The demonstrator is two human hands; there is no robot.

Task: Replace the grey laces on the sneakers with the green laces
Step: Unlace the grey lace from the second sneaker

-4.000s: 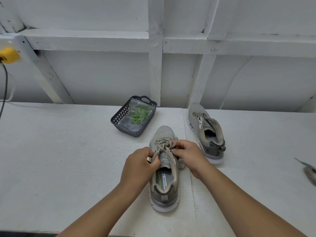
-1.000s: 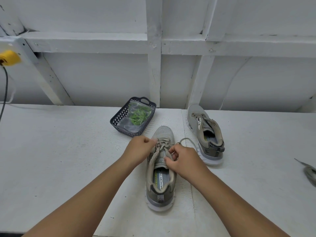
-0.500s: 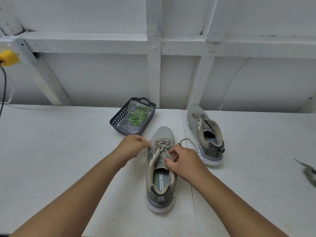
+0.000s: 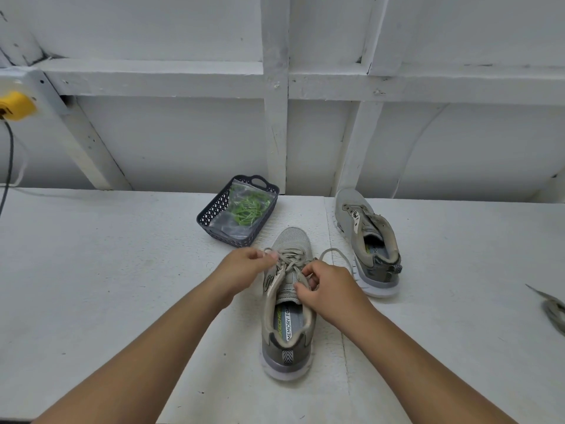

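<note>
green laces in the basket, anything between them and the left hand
Only their own clear bag, which wraps the green laces inside the basket. The table between the basket and the left hand shows nothing, but that hand's fingers pinch the grey lace.

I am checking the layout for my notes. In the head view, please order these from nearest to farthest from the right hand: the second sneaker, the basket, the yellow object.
From the right hand:
1. second sneaker, just right and beyond it
2. basket, beyond, to the left
3. yellow object, far left on the wall
</note>
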